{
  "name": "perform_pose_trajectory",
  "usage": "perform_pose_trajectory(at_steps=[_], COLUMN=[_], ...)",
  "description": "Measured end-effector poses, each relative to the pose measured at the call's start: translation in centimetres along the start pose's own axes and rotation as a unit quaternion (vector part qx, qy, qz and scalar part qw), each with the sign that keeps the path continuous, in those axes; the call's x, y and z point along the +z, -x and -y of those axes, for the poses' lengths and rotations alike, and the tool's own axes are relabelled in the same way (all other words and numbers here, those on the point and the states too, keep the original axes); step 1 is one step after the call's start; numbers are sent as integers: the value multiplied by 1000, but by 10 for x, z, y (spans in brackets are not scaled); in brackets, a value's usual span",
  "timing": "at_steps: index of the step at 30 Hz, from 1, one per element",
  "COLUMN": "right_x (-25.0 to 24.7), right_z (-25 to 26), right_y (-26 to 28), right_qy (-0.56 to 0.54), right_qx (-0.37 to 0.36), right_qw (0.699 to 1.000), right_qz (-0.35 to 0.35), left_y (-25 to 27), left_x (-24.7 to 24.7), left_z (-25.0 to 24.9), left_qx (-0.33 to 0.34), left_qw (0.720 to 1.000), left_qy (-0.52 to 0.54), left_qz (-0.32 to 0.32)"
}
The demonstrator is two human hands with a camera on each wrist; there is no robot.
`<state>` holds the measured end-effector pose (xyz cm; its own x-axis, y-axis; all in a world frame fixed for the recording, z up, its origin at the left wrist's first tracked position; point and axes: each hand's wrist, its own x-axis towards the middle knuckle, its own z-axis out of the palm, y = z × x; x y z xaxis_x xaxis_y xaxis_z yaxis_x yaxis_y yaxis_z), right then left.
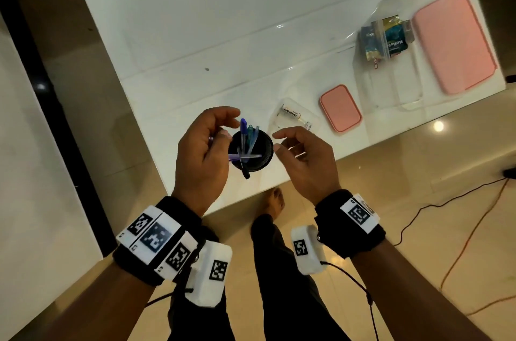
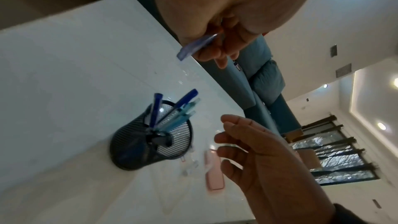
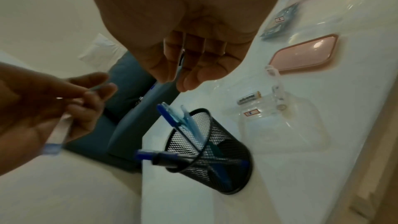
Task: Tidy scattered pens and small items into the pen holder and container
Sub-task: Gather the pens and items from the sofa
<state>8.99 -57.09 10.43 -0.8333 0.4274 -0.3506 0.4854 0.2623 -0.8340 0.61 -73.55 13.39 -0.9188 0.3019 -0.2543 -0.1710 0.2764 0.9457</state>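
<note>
Two hands (image 1: 201,150) (image 1: 304,161) flanking pen holder (image 1: 251,150) near table (image 1: 173,33) edge.

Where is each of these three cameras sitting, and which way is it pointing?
Head: worn on the head, looking down at the white table, both hands, wristbands, a leg and foot.
Left wrist: under the left hand, whose fingers pinch a pen; looks across the table; the right hand shows.
Right wrist: under the right hand, facing the table edge and a pink lid; the left hand shows.
All three share the pen holder.
</note>
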Motion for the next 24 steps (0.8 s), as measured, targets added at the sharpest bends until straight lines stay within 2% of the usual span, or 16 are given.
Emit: perform_pose_trajectory(at_steps=[5,9,12,15,17,21,24], right_x=[-5,-17,-36,-73,-108,-182,-217], right_z=[26,25,15,1,-15,-43,-61], right_y=[21,19,10,-11,-34,-92,-137], right_qy=[-36,-117,-135,-76,29,178,233], right_qx=[-53,-27,-25,-30,-25,33,85], right_qw=[993,992,990,997,996,968,957], right_qz=[96,47,15,-16,-78,-174,-150], left_y=[6,3,-2,-12,-22,-36,-41], left_x=[34,73,103,130,145,172,184], left_z=[-27,-42,-45,-43,-38,-17,7], left_qx=[-19,-12,-3,8,8,23,21], left_qw=[998,991,990,989,984,947,915], left_qy=[54,116,111,52,-23,-211,-306], left_qz=[29,59,88,140,178,241,262])
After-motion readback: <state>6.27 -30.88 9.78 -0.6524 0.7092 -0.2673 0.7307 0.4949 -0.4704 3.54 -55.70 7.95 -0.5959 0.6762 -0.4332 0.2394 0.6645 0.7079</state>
